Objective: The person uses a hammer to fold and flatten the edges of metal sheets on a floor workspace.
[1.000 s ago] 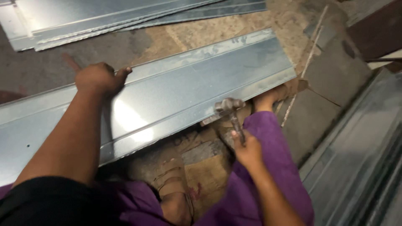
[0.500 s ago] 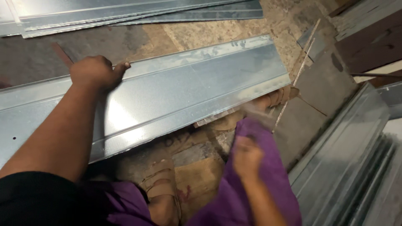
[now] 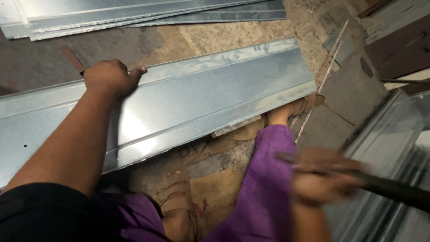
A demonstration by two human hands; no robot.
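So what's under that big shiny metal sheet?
Under the sheet's near edge, a sandalled foot and a flat scrap poke out over bare floor. Everything further under is covered.
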